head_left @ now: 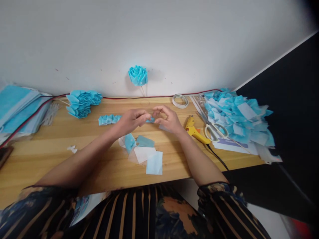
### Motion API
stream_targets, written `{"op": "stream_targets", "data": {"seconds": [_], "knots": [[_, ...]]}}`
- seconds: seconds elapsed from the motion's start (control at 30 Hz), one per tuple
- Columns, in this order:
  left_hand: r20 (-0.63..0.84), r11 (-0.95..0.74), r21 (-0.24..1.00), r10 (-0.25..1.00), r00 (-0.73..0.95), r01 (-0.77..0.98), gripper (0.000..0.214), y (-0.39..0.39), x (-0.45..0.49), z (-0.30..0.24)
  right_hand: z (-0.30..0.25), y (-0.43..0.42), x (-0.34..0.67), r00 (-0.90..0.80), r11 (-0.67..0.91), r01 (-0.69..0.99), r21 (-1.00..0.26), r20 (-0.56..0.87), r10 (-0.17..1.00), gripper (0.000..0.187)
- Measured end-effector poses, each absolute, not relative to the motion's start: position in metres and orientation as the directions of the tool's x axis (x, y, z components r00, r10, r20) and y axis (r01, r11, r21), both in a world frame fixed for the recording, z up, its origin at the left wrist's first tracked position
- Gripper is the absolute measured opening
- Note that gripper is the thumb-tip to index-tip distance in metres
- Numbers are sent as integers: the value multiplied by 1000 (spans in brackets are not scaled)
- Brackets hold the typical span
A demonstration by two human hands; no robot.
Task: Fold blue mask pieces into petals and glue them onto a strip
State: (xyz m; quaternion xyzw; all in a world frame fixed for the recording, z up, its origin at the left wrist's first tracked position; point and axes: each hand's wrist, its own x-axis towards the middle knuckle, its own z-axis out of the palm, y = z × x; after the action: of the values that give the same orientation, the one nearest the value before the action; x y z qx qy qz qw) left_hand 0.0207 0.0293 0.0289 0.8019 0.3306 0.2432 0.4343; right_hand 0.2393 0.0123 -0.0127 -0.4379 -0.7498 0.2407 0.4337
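Observation:
My left hand (132,120) and my right hand (167,119) meet over the middle of the wooden table (50,156). Both pinch a small blue folded paper piece (150,120) between thumb and fingers. Just in front of them lie loose blue and white paper squares (147,153). A strip of pleated blue pieces (109,119) sits to the left of my left hand. A finished blue paper flower (138,75) on a stick leans against the wall behind.
A bunch of blue flowers (82,101) lies at back left beside a stack of blue sheets (17,108). A tape roll (180,100), a yellow glue gun (195,131), scissors (215,129) and a heap of cut blue squares (239,116) lie at right.

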Motion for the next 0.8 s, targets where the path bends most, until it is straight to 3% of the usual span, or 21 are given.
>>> {"op": "stream_targets", "data": {"seconds": [0.1, 0.27, 0.37, 0.43, 0.5, 0.57, 0.8], "knots": [[16, -354, 890, 654, 756, 287, 48, 19, 23, 35, -6, 9, 235, -299, 559, 511, -653, 475, 828, 72], [-120, -164, 945, 632, 766, 284, 52, 6, 19, 35, 8, 0, 229, -425, 673, 565, -477, 531, 733, 63], [-210, 88, 977, 527, 824, 193, 54, -13, 14, 30, 21, -18, 226, -519, 724, 561, -401, 511, 685, 59], [-259, 331, 935, 401, 879, 125, 54, -32, 11, 27, 30, -36, 222, -564, 749, 543, -380, 496, 660, 56], [-273, 512, 855, 309, 911, 82, 55, -52, 10, 25, 35, -55, 217, -583, 776, 502, -382, 512, 630, 53], [-243, 587, 808, 276, 930, 37, 55, -69, 9, 26, 37, -71, 212, -567, 786, 466, -407, 544, 618, 49], [-212, 680, 724, 376, 902, -113, 38, -87, 4, 24, 19, -85, 203, -441, 707, 385, -593, 555, 706, 47]]}}
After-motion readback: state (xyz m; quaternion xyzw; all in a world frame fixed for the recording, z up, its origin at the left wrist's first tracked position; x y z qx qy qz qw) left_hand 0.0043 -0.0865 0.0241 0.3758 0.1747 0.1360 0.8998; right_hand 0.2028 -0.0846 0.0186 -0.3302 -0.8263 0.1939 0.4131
